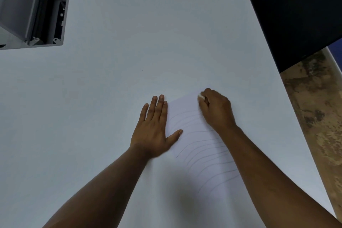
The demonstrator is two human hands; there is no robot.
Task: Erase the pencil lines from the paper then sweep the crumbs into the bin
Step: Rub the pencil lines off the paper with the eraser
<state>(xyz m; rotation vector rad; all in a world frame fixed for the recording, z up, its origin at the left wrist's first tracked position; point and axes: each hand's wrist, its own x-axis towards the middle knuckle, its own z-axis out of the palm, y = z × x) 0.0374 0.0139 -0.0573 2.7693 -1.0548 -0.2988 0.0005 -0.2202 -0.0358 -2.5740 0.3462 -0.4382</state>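
Note:
A white sheet of paper lies on the white table, marked with several curved pencil lines. My left hand lies flat with straight fingers on the paper's left edge, its thumb on the sheet. My right hand is curled round a small white eraser, whose tip shows at my fingertips near the paper's far corner. The top strip of the paper near the eraser looks free of lines. No crumbs are visible.
The white table spreads wide to the left and beyond the paper. A grey open cable box is set in the table at the far left. A black panel and mottled floor lie past the table's right edge.

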